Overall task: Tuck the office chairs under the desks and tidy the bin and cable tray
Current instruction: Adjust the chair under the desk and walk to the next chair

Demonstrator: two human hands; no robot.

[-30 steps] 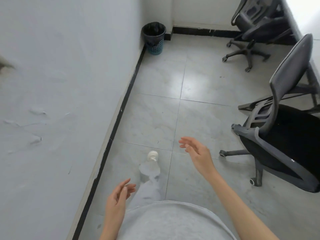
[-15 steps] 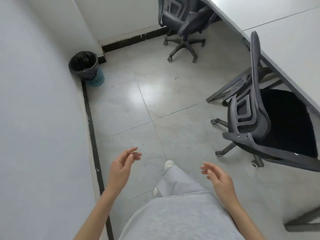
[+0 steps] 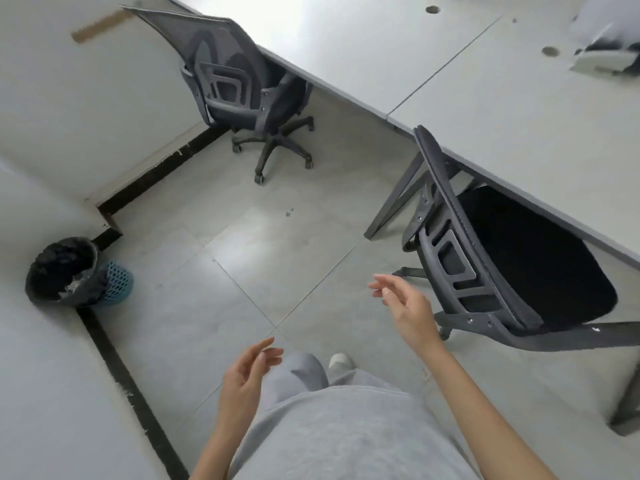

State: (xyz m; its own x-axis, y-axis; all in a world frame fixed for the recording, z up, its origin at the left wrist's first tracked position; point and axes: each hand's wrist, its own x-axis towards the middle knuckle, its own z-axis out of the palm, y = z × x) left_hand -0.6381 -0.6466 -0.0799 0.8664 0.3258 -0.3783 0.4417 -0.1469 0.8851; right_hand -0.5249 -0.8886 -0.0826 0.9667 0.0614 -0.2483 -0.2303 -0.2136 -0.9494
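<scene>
A: What fills the view at one o'clock?
B: The desks (image 3: 363, 46), two pale tops joined edge to edge.
A: And the chairs?
B: The near chair (image 3: 512, 258) at three o'clock has its black seat partly under the desk edge, its back sticking out. The far chair (image 3: 239, 88) at twelve o'clock stands by the wall, its seat at the desk edge.
A: The bin?
B: The bin (image 3: 74, 273) sits at nine o'clock against the wall, black liner over a blue mesh basket.
A: The hands?
B: The right hand (image 3: 408, 310), just beside the near chair's back, has loose, spread fingers and holds nothing. The left hand (image 3: 246, 379) at six o'clock is likewise relaxed and empty.
</scene>
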